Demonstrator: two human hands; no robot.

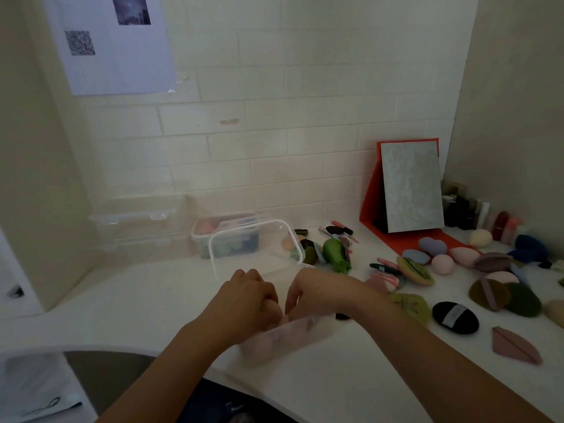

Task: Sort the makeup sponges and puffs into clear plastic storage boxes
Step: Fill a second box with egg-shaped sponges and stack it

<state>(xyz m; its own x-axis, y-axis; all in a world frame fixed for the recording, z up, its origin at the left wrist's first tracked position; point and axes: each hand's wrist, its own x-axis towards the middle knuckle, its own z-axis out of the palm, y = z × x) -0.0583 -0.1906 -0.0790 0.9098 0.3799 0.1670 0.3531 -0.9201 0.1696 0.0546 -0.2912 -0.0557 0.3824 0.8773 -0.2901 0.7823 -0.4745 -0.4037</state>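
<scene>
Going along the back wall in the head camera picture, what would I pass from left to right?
From the left: stacked empty clear boxes → clear box holding sponges → green sponge → orange-backed mirror → row of small bottles.

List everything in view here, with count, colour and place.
near box: one, clear, front of the counter, pink sponges inside
lid: one, clear with white rim, tilted behind the hands
back box: one, clear, behind the lid, mixed sponges inside
empty boxes: at least two, clear, stacked far left
loose sponges and puffs: many, mixed colours, right side of counter
mirror: one, red stand, back right
bottles: several, dark and pale, right corner
paper: one, white, taped up, upper left
left hand: one, at the near box
right hand: one, at the near box
</scene>
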